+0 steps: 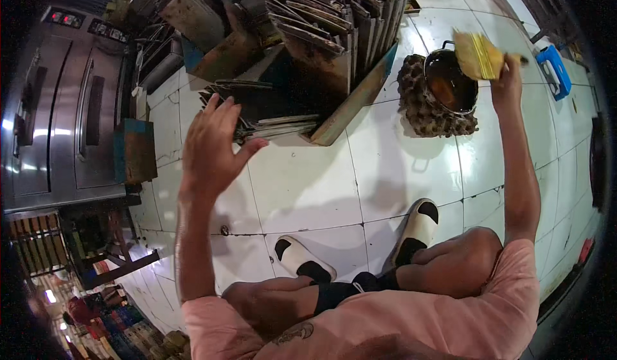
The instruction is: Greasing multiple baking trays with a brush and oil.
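My right hand (507,83) grips a wide brush (475,54) with pale bristles and a yellow band. The brush is held beside and above the rim of a metal pot (450,83). Dark brown liquid fills part of that pot, which rests on a brown, bumpy egg-carton tray (418,112). My left hand (209,143), fingers spread and holding nothing, is over the near-left end of a low pile of thin, dark baking trays (284,125). Whether its fingertips touch them I cannot tell. Behind the pile, several stained trays (332,32) stand on edge, packed together.
A worn metal sheet (354,97) slants along the right side of the trays. Steel ovens (62,109) line the left, with a rusty box (136,150) next to them. A blue plastic object (554,73) is on the tiled floor (308,191) at right. My shoes (304,259) are close in front.
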A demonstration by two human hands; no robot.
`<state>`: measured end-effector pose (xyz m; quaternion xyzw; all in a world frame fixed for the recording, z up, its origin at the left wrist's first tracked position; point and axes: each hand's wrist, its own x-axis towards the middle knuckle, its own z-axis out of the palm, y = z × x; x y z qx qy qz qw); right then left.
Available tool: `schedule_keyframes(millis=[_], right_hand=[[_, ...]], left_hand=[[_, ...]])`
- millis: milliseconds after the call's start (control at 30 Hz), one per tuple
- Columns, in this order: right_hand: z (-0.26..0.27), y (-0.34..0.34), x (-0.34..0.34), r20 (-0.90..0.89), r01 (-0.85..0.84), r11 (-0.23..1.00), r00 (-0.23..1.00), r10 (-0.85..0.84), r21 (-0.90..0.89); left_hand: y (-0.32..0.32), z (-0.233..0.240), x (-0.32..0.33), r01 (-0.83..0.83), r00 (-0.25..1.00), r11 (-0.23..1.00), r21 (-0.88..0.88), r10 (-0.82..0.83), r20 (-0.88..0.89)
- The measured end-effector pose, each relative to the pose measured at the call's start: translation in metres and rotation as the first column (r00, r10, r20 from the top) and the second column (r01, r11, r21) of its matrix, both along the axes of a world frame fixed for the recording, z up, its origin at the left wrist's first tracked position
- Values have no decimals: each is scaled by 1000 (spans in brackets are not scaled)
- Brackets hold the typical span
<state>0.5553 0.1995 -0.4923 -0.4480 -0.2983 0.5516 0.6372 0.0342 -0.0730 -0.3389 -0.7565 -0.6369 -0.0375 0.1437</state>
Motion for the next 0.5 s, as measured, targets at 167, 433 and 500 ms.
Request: schedule_keyframes(millis=[167, 433, 500], right_hand=[[120, -52, -181, 521, -451, 788, 830, 198, 419], [81, -115, -384, 882, -806, 591, 301, 361, 33], [63, -113, -399, 817, -794, 608, 353, 457, 2]], left_hand=[[-8, -25, -7, -70, 969, 998, 3, 67, 237], [-14, -28, -10, -15, 964, 997, 80, -7, 265], [-15, -31, -13, -1, 951, 994, 107, -33, 307]])
